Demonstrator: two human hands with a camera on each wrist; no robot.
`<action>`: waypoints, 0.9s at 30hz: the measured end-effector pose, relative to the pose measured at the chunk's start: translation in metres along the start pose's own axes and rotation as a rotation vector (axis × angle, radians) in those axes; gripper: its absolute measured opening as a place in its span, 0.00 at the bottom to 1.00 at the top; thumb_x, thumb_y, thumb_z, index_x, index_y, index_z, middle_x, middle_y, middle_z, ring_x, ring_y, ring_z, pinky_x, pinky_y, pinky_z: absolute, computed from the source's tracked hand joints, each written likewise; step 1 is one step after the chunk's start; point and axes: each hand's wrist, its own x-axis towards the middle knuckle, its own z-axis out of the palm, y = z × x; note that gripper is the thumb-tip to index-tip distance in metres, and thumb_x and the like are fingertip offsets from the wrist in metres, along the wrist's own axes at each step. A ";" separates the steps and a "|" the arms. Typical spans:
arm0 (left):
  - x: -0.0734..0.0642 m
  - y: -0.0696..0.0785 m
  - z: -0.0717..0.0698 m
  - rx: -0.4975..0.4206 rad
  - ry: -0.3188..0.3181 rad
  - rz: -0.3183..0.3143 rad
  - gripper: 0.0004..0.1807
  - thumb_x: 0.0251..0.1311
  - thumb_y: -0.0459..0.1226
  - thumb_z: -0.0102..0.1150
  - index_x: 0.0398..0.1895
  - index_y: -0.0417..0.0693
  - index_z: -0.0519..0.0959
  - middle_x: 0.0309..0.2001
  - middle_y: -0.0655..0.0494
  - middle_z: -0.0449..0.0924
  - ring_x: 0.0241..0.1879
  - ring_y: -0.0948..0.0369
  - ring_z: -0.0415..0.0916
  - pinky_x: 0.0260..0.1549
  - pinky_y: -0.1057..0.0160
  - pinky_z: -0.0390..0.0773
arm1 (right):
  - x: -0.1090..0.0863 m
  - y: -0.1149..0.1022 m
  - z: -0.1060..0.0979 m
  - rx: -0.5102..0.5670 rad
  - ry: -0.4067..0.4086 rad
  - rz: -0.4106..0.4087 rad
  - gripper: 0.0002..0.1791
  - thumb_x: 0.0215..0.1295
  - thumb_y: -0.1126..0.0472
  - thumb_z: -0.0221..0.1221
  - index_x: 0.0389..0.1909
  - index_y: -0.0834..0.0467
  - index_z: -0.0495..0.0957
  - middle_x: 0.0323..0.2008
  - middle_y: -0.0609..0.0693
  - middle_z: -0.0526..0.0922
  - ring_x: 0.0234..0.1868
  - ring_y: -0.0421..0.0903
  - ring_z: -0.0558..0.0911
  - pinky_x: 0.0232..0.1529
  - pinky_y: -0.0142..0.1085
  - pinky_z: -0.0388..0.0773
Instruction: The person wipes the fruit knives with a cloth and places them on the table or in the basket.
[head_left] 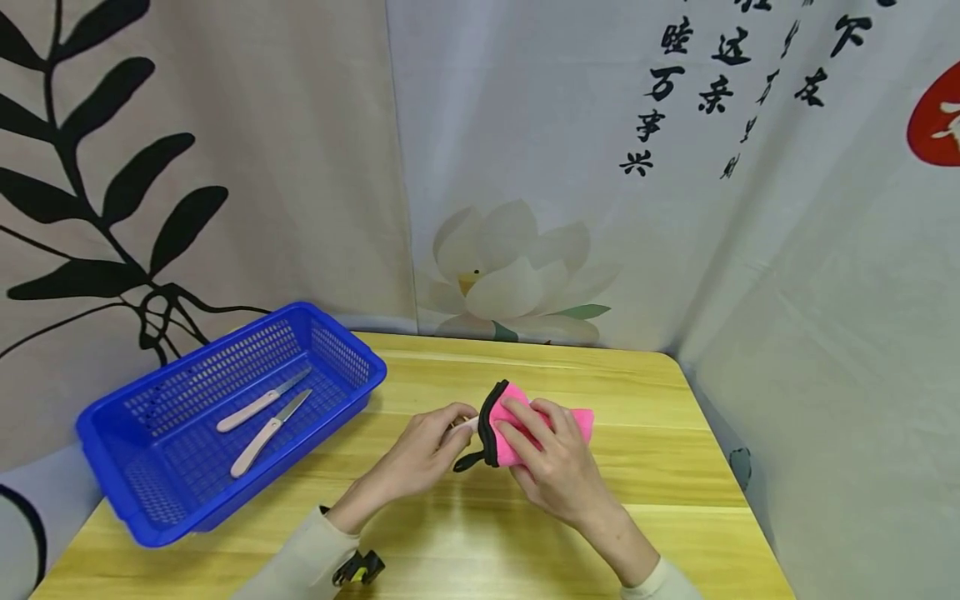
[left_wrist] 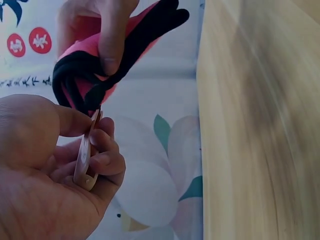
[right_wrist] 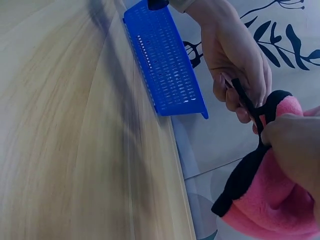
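Observation:
My left hand (head_left: 422,457) pinches the pale handle of a knife (left_wrist: 84,161) between thumb and fingers. Around the blade, which is hidden, my right hand (head_left: 558,467) grips a pink cloth (right_wrist: 267,192) with black edging and a black hanging loop. In the head view both hands are close together over the wooden table (head_left: 637,542), the cloth to the right of the knife handle. The left wrist view shows the handle pointing up into the folded black edge of the cloth.
A blue plastic basket (head_left: 352,406) with mesh walls stands on the table's left. Inside lie two small knives with pale handles, one (head_left: 251,410) behind the other (head_left: 258,446). Printed curtains (head_left: 300,167) hang behind and beside the table.

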 end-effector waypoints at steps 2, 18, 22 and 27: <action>-0.001 0.001 -0.001 -0.018 -0.004 -0.011 0.11 0.88 0.38 0.55 0.59 0.45 0.86 0.31 0.62 0.79 0.27 0.73 0.71 0.30 0.68 0.76 | 0.000 0.001 0.000 -0.015 -0.006 0.003 0.30 0.54 0.63 0.75 0.61 0.56 0.88 0.70 0.58 0.86 0.60 0.61 0.80 0.58 0.54 0.83; -0.011 0.005 -0.010 -0.037 0.011 -0.035 0.11 0.87 0.36 0.55 0.59 0.43 0.85 0.30 0.63 0.76 0.24 0.73 0.66 0.24 0.70 0.70 | -0.001 0.013 -0.007 -0.047 0.001 0.042 0.27 0.57 0.63 0.70 0.61 0.56 0.90 0.69 0.59 0.87 0.61 0.63 0.81 0.58 0.56 0.84; -0.013 0.005 -0.012 -0.048 0.010 -0.043 0.12 0.88 0.37 0.55 0.59 0.44 0.85 0.30 0.63 0.74 0.23 0.73 0.64 0.23 0.70 0.67 | -0.002 0.017 -0.009 -0.052 0.006 0.050 0.27 0.57 0.63 0.70 0.61 0.56 0.89 0.69 0.59 0.87 0.61 0.64 0.80 0.58 0.56 0.83; -0.015 0.007 -0.015 -0.046 0.013 -0.045 0.11 0.88 0.37 0.55 0.58 0.45 0.86 0.29 0.64 0.72 0.23 0.74 0.63 0.24 0.70 0.66 | -0.004 0.022 -0.012 -0.056 0.003 0.066 0.27 0.57 0.64 0.69 0.61 0.58 0.89 0.69 0.61 0.86 0.61 0.64 0.80 0.58 0.57 0.82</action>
